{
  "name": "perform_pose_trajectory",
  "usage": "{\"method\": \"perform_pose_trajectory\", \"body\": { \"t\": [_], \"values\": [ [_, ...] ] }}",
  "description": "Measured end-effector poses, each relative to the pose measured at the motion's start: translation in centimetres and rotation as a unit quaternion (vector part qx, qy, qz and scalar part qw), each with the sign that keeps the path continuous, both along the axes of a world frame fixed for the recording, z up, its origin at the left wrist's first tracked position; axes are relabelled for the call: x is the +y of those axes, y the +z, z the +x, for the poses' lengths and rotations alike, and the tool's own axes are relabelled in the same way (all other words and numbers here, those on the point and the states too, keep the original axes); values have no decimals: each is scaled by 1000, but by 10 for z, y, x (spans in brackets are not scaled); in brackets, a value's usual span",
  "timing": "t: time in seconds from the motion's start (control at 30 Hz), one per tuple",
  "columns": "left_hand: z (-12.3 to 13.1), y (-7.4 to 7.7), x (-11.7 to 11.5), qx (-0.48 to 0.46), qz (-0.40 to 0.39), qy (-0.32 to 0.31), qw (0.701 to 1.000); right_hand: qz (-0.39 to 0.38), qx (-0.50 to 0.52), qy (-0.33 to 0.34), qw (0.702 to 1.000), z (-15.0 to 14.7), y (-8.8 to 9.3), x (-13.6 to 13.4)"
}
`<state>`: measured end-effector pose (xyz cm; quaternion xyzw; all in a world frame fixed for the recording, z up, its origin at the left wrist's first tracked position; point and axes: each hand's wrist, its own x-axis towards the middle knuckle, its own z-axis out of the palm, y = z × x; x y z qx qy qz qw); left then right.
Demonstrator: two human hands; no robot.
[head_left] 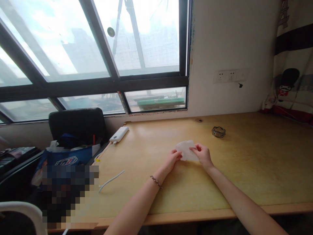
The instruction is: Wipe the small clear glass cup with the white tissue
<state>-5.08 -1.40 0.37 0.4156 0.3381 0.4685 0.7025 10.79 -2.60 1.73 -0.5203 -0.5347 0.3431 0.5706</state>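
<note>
A small white tissue or piece of paper [186, 148] lies on the yellow wooden desk [244, 169], a little past the middle. My left hand [173, 158] pinches its left edge, fingers closed on it; a braided bracelet sits on that wrist. My right hand [202, 154] pinches the right edge, thumb and fingers pressed together on the paper. Both forearms reach forward over the desk from the near edge.
A white power bank [119, 134] with a white cable [111, 180] lies at the desk's left. A dark ring-shaped object [218, 132] sits beyond my right hand. A black chair [77, 125] with bags stands left. Wall sockets [230, 76] and a window are behind.
</note>
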Motion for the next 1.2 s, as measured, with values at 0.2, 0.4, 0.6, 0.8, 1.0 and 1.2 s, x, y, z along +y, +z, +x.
{"method": "perform_pose_trajectory", "body": {
  "t": [0.2, 0.4, 0.6, 0.8, 1.0, 1.2],
  "values": [
    [-2, 1, 0, -7, -9, 15, 1000, -31, 118, -1, 993, 4, -8, 9],
    [-3, 4, -2, -1, -16, 46, 999, -74, 179, 18, 981, 8, -11, 11],
    [-3, 3, 1, -22, -23, 77, 997, -70, 205, 51, 975, 7, -11, 11],
    [-2, 9, -1, 12, -12, 48, 999, -90, 260, 71, 959, 7, -13, 14],
    [-3, 8, -3, 44, 55, 20, 997, -128, 290, 167, 934, 6, -3, 8],
    [-4, 5, 0, 64, 29, 67, 995, -155, 253, 168, 940, 7, -10, 10]
  ]
}}
